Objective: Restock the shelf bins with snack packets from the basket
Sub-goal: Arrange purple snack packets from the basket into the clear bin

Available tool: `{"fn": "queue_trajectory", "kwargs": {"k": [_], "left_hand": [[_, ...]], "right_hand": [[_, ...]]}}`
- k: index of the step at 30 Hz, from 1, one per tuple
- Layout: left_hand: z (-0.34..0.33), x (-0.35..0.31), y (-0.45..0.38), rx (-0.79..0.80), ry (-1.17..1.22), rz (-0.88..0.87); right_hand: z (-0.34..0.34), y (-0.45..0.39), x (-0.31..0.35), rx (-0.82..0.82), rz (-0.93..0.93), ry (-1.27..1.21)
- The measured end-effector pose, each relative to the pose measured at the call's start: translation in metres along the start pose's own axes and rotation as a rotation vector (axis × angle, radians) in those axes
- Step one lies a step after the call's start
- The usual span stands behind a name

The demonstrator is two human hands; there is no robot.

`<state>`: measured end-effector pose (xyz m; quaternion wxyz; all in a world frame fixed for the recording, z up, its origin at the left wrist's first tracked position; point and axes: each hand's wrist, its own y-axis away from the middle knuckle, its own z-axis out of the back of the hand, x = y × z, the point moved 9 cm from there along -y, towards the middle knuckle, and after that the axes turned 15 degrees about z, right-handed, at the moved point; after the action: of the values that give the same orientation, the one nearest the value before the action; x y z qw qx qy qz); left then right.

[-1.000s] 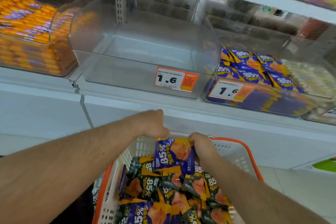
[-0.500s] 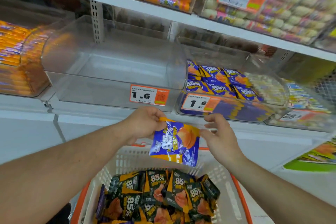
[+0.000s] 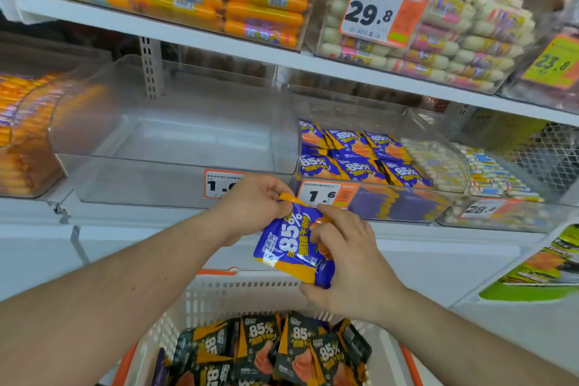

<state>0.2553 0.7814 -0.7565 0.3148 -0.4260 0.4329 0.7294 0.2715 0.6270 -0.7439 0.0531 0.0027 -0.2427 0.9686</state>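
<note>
Both hands hold one blue packet (image 3: 289,249) at centre frame, above the basket (image 3: 219,294): the left hand (image 3: 253,202) pinches its top corner, the right hand (image 3: 347,260) curls round its right edge and lower corner. Right of centre, the blue bin (image 3: 376,200) already holds matching packets; the clear bin (image 3: 175,141) left of it looks empty. Dark packets (image 3: 269,351) fill the basket at the bottom. A likely slip is dropping this one into the wrong bin, since both sit side by side, or losing the glossy foil during the handover.
</note>
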Motion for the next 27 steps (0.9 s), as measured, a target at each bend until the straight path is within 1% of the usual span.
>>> {"fn": "queue_trajectory", "kwargs": {"k": [2, 4, 7, 9, 11, 12, 14, 16, 17, 18, 19, 24, 27], "left_hand": [[0.002, -0.023, 0.000, -0.059, -0.073, -0.098], [0.006, -0.049, 0.002, -0.162, -0.138, -0.217], [0.014, -0.077, 0.006, -0.313, -0.138, -0.357], [0.018, -0.088, 0.007, -0.398, -0.139, -0.428], [0.017, -0.092, 0.002, -0.466, -0.219, -0.479], [0.017, -0.092, -0.004, -0.494, -0.270, -0.477], [0.015, -0.085, -0.019, -0.503, -0.340, -0.433], [0.014, -0.079, -0.030, -0.500, -0.378, -0.382], [0.013, -0.076, -0.034, -0.500, -0.398, -0.358], [0.013, -0.074, -0.036, -0.502, -0.411, -0.344], [0.012, -0.073, -0.038, -0.504, -0.415, -0.339], [0.014, -0.073, -0.040, -0.519, -0.393, -0.356], [0.012, -0.072, -0.039, -0.545, -0.425, -0.370]], "right_hand": [[0.012, 0.001, -0.008, -0.091, -0.065, -0.025], [0.026, 0.000, -0.019, -0.195, -0.145, -0.044], [0.050, -0.002, -0.041, -0.338, -0.260, -0.032], [0.066, -0.005, -0.062, -0.381, -0.348, 0.006], [0.076, -0.007, -0.093, -0.402, -0.471, 0.010], [0.078, -0.007, -0.113, -0.408, -0.553, -0.022], [0.077, -0.010, -0.150, -0.421, -0.743, -0.194], [0.060, -0.015, -0.180, -0.419, -0.928, -0.517], [0.051, -0.021, -0.192, -0.425, -0.977, -0.653], [0.046, -0.027, -0.204, -0.436, -1.000, -0.725], [0.042, -0.035, -0.213, -0.428, -1.006, -0.738], [0.014, -0.069, -0.243, -0.220, -0.939, -0.650], [0.002, -0.086, -0.246, -0.174, -0.880, -0.650]]}}
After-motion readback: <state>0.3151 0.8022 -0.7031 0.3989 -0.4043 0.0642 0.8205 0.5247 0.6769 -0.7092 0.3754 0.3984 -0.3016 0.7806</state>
